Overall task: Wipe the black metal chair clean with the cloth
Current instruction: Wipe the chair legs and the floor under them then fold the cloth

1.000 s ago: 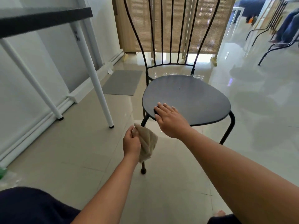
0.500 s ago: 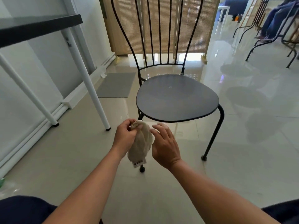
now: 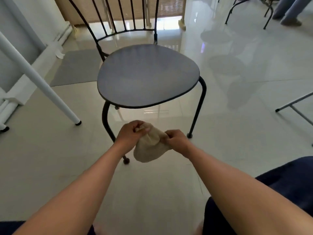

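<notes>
The black metal chair [image 3: 147, 75] stands on the tiled floor ahead of me, its rounded seat bare and its barred back rising out of the top of the view. A beige cloth [image 3: 149, 148] hangs bunched between my hands, in front of the chair's near edge and below seat level. My left hand [image 3: 130, 134] pinches the cloth's upper left corner. My right hand [image 3: 176, 140] grips its right side. Neither hand touches the chair.
A white table leg [image 3: 39, 82] slants down to the floor at the left. A grey mat [image 3: 76, 68] lies by the wall behind it. Other chair legs [image 3: 294, 107] stand at the right, and a person's feet [image 3: 289, 21] at the far right.
My right hand has left the chair seat and come down to take hold of the cloth with my left hand. The view has tilted downward and nearer.
</notes>
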Demonstrator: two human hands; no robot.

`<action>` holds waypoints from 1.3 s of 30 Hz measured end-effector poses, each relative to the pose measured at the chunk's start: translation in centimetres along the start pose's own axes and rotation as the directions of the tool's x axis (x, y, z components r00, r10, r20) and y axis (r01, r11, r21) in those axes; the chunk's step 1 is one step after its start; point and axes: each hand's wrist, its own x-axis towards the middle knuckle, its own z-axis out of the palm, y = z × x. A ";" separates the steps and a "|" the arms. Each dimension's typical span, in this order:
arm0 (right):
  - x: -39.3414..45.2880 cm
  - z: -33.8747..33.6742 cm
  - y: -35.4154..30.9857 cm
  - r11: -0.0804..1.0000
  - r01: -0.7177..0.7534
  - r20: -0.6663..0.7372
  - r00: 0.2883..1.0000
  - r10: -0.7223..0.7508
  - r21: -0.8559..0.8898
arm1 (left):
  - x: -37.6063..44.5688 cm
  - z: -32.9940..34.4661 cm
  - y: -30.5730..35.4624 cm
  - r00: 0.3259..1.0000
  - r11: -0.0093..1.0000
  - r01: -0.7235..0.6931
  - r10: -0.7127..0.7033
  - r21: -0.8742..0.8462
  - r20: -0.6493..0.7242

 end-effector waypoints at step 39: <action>13.7 -6.7 28.1 0.575 -0.093 -0.080 0.996 0.048 -0.813 | 16.6 28.4 -17.4 0.816 0.387 -0.511 -0.060 0.767 0.574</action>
